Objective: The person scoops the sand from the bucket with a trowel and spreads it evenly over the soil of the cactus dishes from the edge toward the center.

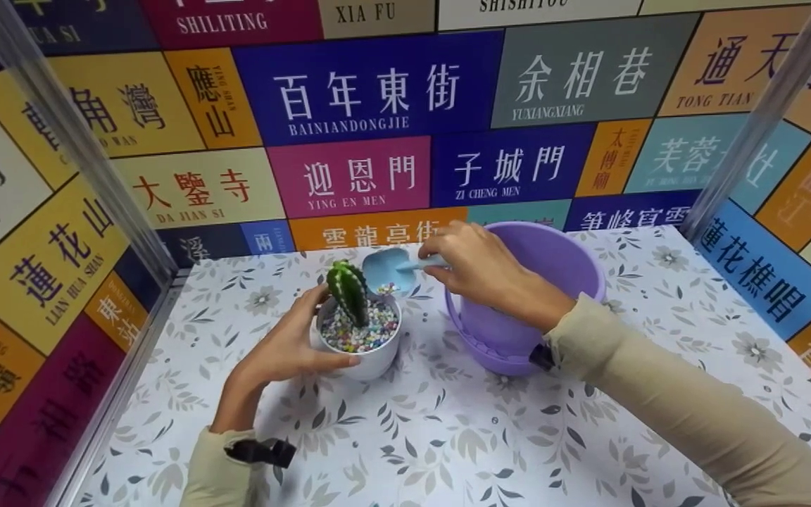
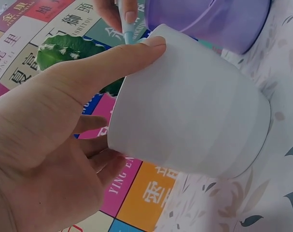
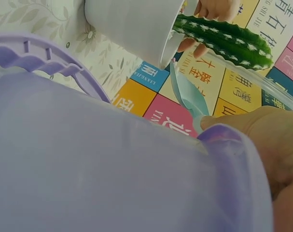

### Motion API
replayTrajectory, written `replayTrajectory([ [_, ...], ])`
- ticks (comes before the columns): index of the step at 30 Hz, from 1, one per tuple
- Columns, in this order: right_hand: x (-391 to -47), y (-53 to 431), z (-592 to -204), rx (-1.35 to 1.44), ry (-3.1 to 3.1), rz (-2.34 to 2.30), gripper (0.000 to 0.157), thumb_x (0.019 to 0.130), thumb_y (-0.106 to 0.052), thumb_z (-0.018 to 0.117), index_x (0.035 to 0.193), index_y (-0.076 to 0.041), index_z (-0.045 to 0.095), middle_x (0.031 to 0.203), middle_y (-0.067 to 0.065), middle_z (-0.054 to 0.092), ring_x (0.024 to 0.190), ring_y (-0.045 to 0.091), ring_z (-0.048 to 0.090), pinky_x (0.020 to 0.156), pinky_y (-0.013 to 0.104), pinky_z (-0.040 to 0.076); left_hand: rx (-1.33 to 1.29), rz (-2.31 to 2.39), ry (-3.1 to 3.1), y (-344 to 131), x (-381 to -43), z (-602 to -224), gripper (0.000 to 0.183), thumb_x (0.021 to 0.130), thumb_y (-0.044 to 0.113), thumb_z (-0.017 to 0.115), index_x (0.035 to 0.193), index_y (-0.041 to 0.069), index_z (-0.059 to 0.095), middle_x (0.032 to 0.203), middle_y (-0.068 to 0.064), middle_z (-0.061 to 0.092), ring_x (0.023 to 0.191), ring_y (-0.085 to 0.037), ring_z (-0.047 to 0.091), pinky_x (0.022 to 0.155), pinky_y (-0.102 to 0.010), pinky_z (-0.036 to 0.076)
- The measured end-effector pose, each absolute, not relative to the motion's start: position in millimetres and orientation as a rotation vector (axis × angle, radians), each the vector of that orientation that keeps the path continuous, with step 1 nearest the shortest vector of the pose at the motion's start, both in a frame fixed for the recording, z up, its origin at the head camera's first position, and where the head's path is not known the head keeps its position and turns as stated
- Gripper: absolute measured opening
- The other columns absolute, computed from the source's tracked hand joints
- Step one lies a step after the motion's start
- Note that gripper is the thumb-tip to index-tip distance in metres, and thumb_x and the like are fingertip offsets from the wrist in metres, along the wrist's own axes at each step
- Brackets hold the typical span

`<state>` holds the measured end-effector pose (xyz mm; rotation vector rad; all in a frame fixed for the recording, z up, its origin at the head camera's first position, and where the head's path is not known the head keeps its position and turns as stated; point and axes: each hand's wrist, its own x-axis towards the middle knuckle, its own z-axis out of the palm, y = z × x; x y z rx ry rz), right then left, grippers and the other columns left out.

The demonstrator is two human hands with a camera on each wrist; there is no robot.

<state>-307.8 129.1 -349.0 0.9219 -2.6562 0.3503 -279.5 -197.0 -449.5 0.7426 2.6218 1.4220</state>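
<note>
My left hand (image 1: pixel 291 343) holds a white flowerpot (image 1: pixel 369 364) from its left side, the thumb along the near rim and the fingers round the far side. A green cactus (image 1: pixel 347 290) stands in it among small multicoloured pebbles (image 1: pixel 349 336). In my right hand (image 1: pixel 479 273) is a light blue toy shovel (image 1: pixel 386 267), pinched by its handle. Some pebbles lie at the front of its blade, which is right at the pot's far right rim. From the right wrist, the shovel (image 3: pixel 189 94) shows tilted beside the pot's edge, and most of the right hand is hidden behind purple plastic.
A purple bucket (image 1: pixel 564 257) stands just right of the flowerpot, partly beneath my right forearm. Leaf-patterned cloth (image 1: pixel 448 436) covers the table. Panels with Chinese characters (image 1: pixel 370 91) rise behind and at both sides, with clear posts (image 1: pixel 89 141) at the corners.
</note>
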Motion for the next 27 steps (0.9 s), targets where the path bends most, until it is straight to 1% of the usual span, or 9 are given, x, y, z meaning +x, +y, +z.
replayTrajectory([
  [4, -308.0, 128.0, -350.6, 0.925, -2.633, 0.317, 0.018, 0.097, -0.017, 0.083, 0.114, -0.012, 0.084, 0.113, 0.005, 0.082, 0.107, 0.032, 0.070, 0.095, 0.052, 0.056, 0.763, 1.428, 2.618, -199.5, -280.0, -448.1, 0.119, 0.072, 0.037, 0.103, 0.168, 0.023, 0.034, 0.170, -0.008, 0.037, 0.159, -0.034, 0.039, 0.131, -0.060, 0.033],
  [6, -307.8, 127.4, -351.2, 0.920, -2.624, 0.302, 0.018, 0.097, -0.017, 0.083, 0.115, -0.013, 0.084, 0.114, 0.005, 0.082, 0.108, 0.032, 0.070, 0.094, 0.052, 0.056, 0.769, 1.427, 2.620, -201.0, -280.3, -447.7, 0.119, 0.073, 0.037, 0.103, 0.168, 0.022, 0.033, 0.171, -0.007, 0.037, 0.159, -0.031, 0.039, 0.132, -0.058, 0.034],
  [9, -307.4, 126.8, -352.3, 0.919, -2.607, 0.293, 0.018, 0.097, -0.017, 0.083, 0.114, -0.013, 0.084, 0.113, 0.006, 0.082, 0.108, 0.032, 0.071, 0.093, 0.051, 0.056, 0.780, 1.430, 2.619, -203.0, -281.1, -447.6, 0.120, 0.074, 0.036, 0.103, 0.169, 0.020, 0.032, 0.171, -0.006, 0.040, 0.160, -0.028, 0.040, 0.133, -0.053, 0.034],
  [13, -306.8, 125.9, -353.1, 0.918, -2.590, 0.287, 0.017, 0.097, -0.017, 0.083, 0.113, -0.012, 0.084, 0.112, 0.006, 0.081, 0.109, 0.032, 0.071, 0.092, 0.050, 0.056, 0.787, 1.452, 2.602, -204.3, -281.9, -447.7, 0.122, 0.073, 0.034, 0.103, 0.170, 0.018, 0.030, 0.171, -0.006, 0.041, 0.160, -0.027, 0.040, 0.133, -0.051, 0.034],
  [20, -305.1, 124.9, -353.7, 0.934, -2.540, 0.284, 0.017, 0.095, -0.017, 0.084, 0.111, -0.012, 0.084, 0.109, 0.007, 0.081, 0.108, 0.031, 0.070, 0.090, 0.049, 0.055, 0.780, 1.475, 2.565, -205.2, -282.7, -448.4, 0.124, 0.074, 0.031, 0.103, 0.171, 0.017, 0.027, 0.173, -0.008, 0.037, 0.162, -0.029, 0.037, 0.134, -0.053, 0.031],
  [27, -304.5, 123.9, -355.0, 0.957, -2.487, 0.292, 0.015, 0.096, -0.017, 0.084, 0.110, -0.013, 0.084, 0.107, 0.006, 0.081, 0.104, 0.031, 0.070, 0.085, 0.046, 0.054, 0.808, 1.476, 2.564, -205.2, -283.3, -450.3, 0.123, 0.075, 0.030, 0.102, 0.171, 0.016, 0.028, 0.174, -0.009, 0.036, 0.163, -0.030, 0.034, 0.134, -0.056, 0.030],
])
